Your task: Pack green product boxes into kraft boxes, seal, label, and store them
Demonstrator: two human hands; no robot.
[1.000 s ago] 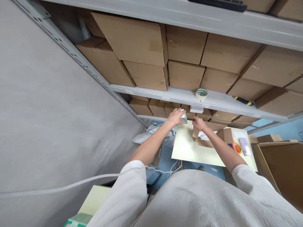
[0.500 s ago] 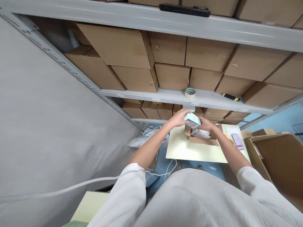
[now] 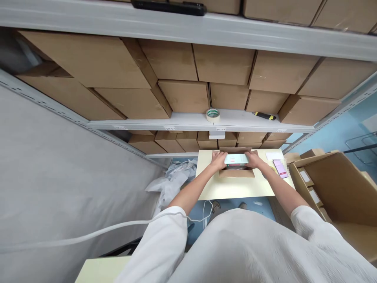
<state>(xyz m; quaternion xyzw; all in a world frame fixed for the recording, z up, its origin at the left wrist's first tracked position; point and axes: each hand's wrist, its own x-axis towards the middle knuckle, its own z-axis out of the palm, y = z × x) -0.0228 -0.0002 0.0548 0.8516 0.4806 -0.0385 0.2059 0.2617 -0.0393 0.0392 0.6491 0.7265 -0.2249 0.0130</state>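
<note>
Between my two hands is a small white and green product box (image 3: 236, 158) with some pink print on its front. My left hand (image 3: 218, 160) grips its left end, and my right hand (image 3: 253, 160) grips its right end. The box sits at the mouth of an open cardboard carton (image 3: 237, 173), whose flaps stand out toward the front and back. What lies deeper in the carton is hidden behind the product box and my hands. The carton rests on a pale yellow table (image 3: 232, 190).
A phone (image 3: 280, 168) lies on the table's right side, near a roll of yellow tape (image 3: 273, 169). Masking tape (image 3: 213, 114) and a utility knife (image 3: 264, 116) sit on the shelf ahead. A large open carton (image 3: 338, 188) stands at right; a white cable (image 3: 118, 225) crosses my left arm.
The product box has come down from a tilted hold above the carton to level at its opening, covering the white packing seen inside before. My view has shifted to the right.
</note>
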